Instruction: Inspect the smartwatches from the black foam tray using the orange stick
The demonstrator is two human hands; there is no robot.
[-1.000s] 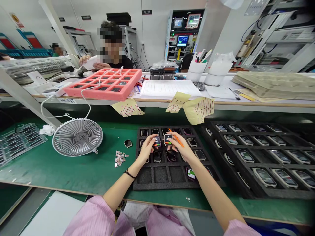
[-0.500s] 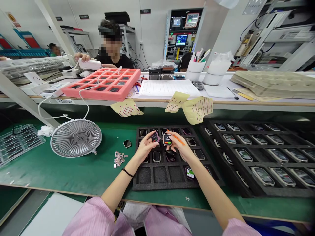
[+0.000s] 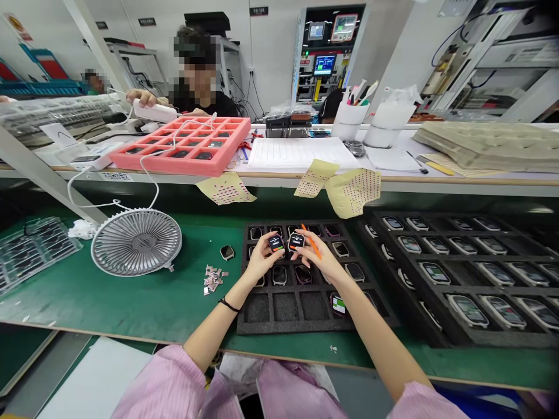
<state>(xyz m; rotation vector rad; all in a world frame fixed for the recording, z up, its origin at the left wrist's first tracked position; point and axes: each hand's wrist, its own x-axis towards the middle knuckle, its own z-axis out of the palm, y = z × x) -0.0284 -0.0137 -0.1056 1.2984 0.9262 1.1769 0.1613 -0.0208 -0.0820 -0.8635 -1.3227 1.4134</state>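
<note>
Green matting topped the counter point(image 3: 109, 311) on an electronics line. Fingers point(image 3: 267, 251) of both hands pinched lit smartwatches by their edges, leaving the screens uncovered: the left hand point(image 3: 261, 263) held one smartwatch point(image 3: 276, 242), the right hand point(image 3: 323, 261) another smartwatch point(image 3: 296, 241), beside an orange stylus point(image 3: 312, 247). Beneath, a black foam tray point(image 3: 262, 329) kept further watches apart in compartments.

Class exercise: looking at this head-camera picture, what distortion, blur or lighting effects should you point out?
In the head view, the wide lens bows the wooden shelf edge and swells the pink sleeve at the bottom. The left-hand watch and right-hand watch look fairly sharp, though small, in the left hand and right hand. Light looks soft, and the top right corner darkens.
</note>
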